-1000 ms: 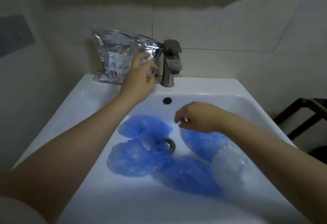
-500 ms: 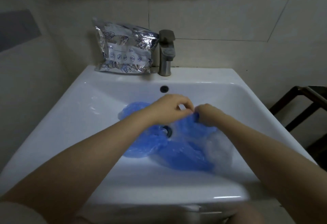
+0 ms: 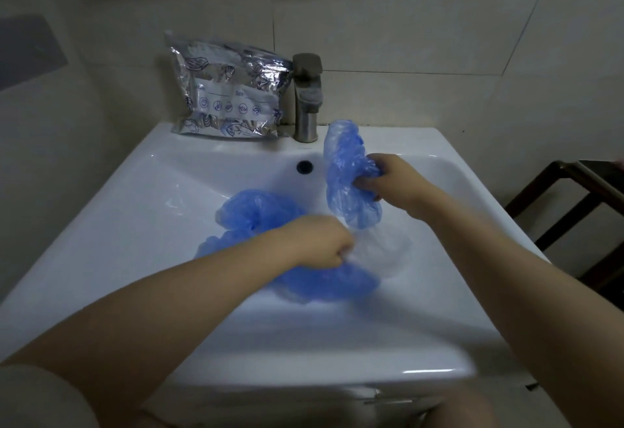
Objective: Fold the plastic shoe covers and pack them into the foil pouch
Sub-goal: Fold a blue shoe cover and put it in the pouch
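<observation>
My right hand [image 3: 388,181] grips a blue plastic shoe cover [image 3: 344,171] and holds it up above the basin, near the tap. My left hand [image 3: 320,242] is curled and pinches the thin plastic of another cover [image 3: 337,284] lying in the bowl. More blue covers [image 3: 253,213] lie crumpled at the bowl's left. A silver foil pouch [image 3: 229,90] with printed icons leans against the wall on the sink's back ledge, left of the tap, untouched.
The white sink [image 3: 141,225] fills the middle of the view. A steel tap [image 3: 307,96] stands at its back, with the overflow hole [image 3: 304,166] below it. A dark wooden frame [image 3: 574,198] stands to the right. Tiled walls close in behind and left.
My left hand left the foil pouch and came down into the basin. My right hand took hold of a blue cover and lifted it up toward the tap.
</observation>
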A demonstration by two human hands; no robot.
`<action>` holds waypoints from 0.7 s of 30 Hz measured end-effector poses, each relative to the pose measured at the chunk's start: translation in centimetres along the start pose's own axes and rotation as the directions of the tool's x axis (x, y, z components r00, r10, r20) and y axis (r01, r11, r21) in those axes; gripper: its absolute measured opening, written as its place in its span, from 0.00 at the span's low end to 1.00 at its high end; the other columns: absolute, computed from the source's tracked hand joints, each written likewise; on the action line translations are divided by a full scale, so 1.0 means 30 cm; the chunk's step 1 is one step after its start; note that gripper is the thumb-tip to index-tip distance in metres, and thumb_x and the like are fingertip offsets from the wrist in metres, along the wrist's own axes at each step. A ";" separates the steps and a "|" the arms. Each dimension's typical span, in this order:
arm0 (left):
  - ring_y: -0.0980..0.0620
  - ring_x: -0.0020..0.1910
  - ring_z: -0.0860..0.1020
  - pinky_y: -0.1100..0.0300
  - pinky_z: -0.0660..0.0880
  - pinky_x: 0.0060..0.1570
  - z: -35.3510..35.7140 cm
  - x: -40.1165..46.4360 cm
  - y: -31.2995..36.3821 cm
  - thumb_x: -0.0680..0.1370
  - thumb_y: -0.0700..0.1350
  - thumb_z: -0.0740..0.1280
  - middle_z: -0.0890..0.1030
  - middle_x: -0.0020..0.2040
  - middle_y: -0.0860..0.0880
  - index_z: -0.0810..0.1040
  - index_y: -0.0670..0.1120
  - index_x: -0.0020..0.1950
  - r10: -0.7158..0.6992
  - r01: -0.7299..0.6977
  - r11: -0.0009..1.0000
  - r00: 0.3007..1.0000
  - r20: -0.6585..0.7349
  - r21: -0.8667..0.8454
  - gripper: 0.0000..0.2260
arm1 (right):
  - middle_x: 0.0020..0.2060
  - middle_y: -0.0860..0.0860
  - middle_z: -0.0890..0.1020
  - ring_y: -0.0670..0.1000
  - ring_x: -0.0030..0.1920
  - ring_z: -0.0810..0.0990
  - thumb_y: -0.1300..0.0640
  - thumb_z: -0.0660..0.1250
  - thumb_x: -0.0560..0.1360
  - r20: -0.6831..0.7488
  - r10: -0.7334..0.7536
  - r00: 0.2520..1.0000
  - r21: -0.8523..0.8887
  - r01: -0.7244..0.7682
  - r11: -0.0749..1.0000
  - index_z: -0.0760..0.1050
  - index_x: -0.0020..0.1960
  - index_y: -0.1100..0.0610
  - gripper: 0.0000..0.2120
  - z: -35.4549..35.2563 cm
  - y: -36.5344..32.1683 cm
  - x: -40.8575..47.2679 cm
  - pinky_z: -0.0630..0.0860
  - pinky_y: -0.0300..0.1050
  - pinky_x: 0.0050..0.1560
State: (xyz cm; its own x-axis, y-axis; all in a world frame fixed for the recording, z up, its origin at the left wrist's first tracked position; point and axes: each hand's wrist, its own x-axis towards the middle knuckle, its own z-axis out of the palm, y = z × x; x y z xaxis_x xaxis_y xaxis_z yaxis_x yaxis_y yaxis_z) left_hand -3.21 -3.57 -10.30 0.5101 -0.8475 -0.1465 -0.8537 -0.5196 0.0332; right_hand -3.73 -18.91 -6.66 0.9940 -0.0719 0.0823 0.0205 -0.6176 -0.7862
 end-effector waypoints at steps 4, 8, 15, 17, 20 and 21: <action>0.41 0.42 0.76 0.56 0.66 0.38 -0.035 -0.059 -0.160 0.73 0.43 0.63 0.74 0.35 0.44 0.64 0.46 0.30 -0.315 0.250 0.932 0.917 -0.245 -0.264 0.13 | 0.41 0.53 0.80 0.45 0.36 0.77 0.62 0.66 0.74 -0.058 -0.013 0.998 0.105 0.019 0.994 0.76 0.51 0.59 0.06 0.033 -0.010 0.028 0.72 0.34 0.36; 0.40 0.55 0.76 0.55 0.71 0.47 0.040 -0.073 -0.295 0.76 0.47 0.60 0.79 0.53 0.38 0.78 0.41 0.51 -0.606 0.579 0.794 0.778 -0.166 -0.188 0.12 | 0.47 0.54 0.80 0.48 0.42 0.79 0.61 0.65 0.75 -0.015 -0.012 1.000 0.085 0.013 0.996 0.75 0.56 0.59 0.10 0.098 -0.025 0.049 0.75 0.38 0.43; 0.47 0.65 0.71 0.56 0.67 0.64 0.146 -0.106 -0.434 0.72 0.53 0.65 0.72 0.67 0.45 0.69 0.45 0.68 -0.736 0.704 0.564 0.665 0.122 -0.432 0.26 | 0.51 0.57 0.80 0.58 0.53 0.79 0.55 0.67 0.74 -0.108 0.065 0.992 -0.136 -0.080 0.988 0.75 0.60 0.59 0.17 0.155 -0.018 0.080 0.74 0.48 0.56; 0.46 0.62 0.72 0.59 0.68 0.57 0.099 -0.111 -0.419 0.73 0.48 0.66 0.72 0.66 0.44 0.66 0.45 0.69 -0.765 0.585 0.463 0.643 0.032 -0.666 0.26 | 0.46 0.57 0.79 0.59 0.50 0.79 0.56 0.68 0.72 -0.191 0.066 0.979 -0.141 -0.094 0.986 0.77 0.56 0.61 0.15 0.131 -0.025 0.085 0.72 0.46 0.49; 0.47 0.63 0.72 0.57 0.69 0.55 0.011 -0.125 -0.380 0.75 0.37 0.64 0.71 0.66 0.45 0.66 0.44 0.70 -0.746 0.279 0.467 0.634 -0.204 -0.839 0.23 | 0.45 0.57 0.80 0.54 0.41 0.80 0.59 0.67 0.73 -0.240 0.051 0.970 0.038 -0.043 0.998 0.75 0.57 0.60 0.14 0.107 -0.037 0.066 0.76 0.39 0.40; 0.48 0.63 0.71 0.56 0.69 0.57 -0.013 -0.131 -0.364 0.75 0.36 0.63 0.71 0.66 0.45 0.68 0.45 0.69 -0.729 0.185 0.516 0.608 -0.315 -0.836 0.22 | 0.48 0.57 0.80 0.53 0.42 0.80 0.59 0.67 0.73 -0.255 0.031 0.966 0.060 -0.016 0.998 0.74 0.60 0.59 0.16 0.109 -0.035 0.054 0.77 0.40 0.42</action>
State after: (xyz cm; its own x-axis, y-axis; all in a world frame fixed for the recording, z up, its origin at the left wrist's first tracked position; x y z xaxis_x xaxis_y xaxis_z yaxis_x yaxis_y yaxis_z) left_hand 4.14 5.40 -9.72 0.9652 -0.1710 0.1979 -0.2588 -0.5155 0.8169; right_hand -1.78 -15.83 -7.71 0.9338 -0.2884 0.2117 0.0110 -0.5684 -0.8227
